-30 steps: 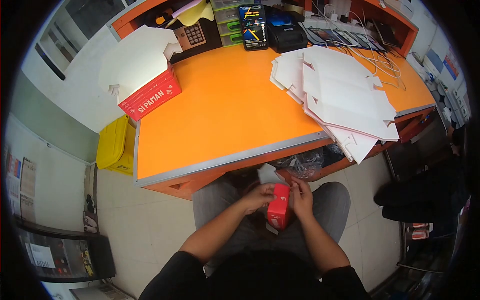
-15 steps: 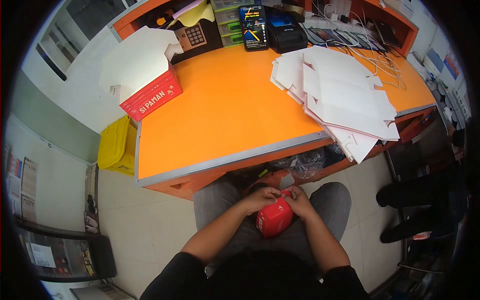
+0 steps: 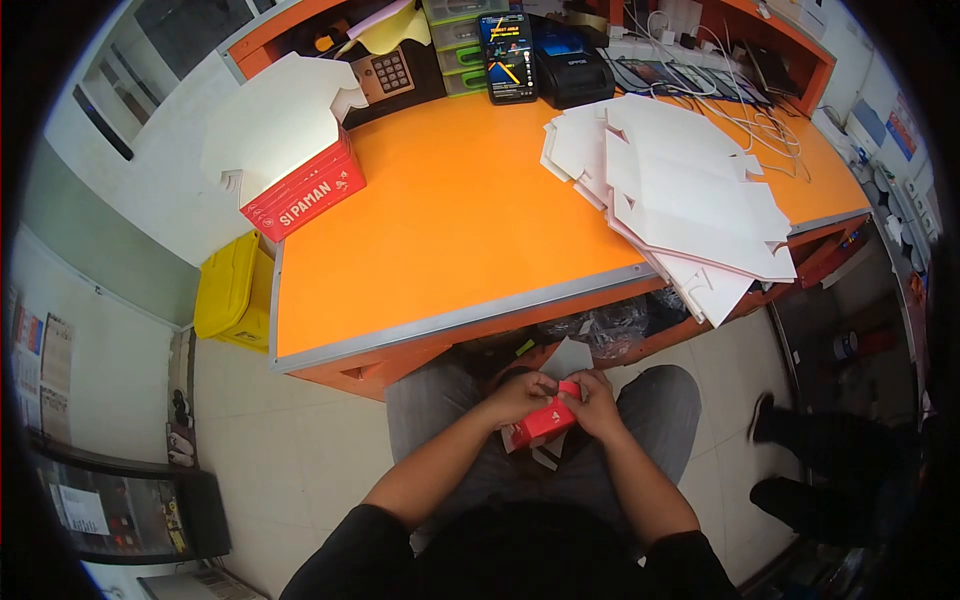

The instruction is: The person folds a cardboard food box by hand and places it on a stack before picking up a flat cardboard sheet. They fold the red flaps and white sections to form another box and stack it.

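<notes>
A red cardboard box [image 3: 542, 424] with white inner flaps lies over my lap, partly folded. My left hand [image 3: 524, 394] grips its upper left side, with the fingers bent round the edge. On the upper right side, my right hand [image 3: 594, 402] pinches a small red flap. The hands are close together, and a white panel [image 3: 568, 360] sticks up just beyond them. The underside of the box is hidden.
On the orange table [image 3: 450, 220] are red boxes [image 3: 305, 195] at left, flat white cardboard sheets [image 3: 690, 190] at right, and a phone [image 3: 508, 58] at the back. A yellow bin [image 3: 232, 290] stands left. Another person's legs [image 3: 830, 450] are at right.
The red box has changed shape: its broad red face has given way to a narrower side, and white flaps now show. My hands moved slightly. The other person's legs shifted.
</notes>
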`<move>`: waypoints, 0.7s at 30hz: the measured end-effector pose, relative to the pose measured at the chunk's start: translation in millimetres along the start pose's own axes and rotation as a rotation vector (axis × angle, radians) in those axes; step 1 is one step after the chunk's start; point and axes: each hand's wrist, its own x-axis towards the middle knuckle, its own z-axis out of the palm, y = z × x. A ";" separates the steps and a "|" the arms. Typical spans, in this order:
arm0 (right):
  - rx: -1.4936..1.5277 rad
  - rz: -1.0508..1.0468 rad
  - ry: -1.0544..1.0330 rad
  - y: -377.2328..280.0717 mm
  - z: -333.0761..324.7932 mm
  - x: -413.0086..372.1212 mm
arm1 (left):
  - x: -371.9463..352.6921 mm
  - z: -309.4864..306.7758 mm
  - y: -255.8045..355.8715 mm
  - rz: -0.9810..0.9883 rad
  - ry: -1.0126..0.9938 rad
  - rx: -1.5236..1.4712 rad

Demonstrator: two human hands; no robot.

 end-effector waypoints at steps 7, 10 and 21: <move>0.050 0.002 -0.092 2.8 3.6 -1.9 | -1.3 -2.2 -5.0 0.096 0.044 0.164; 0.036 0.036 -0.132 -0.8 1.8 -1.6 | -8.3 -0.8 6.2 0.085 0.040 0.131; 0.173 0.110 -0.188 27.7 15.1 -2.3 | -5.3 -4.0 3.0 0.151 0.019 0.194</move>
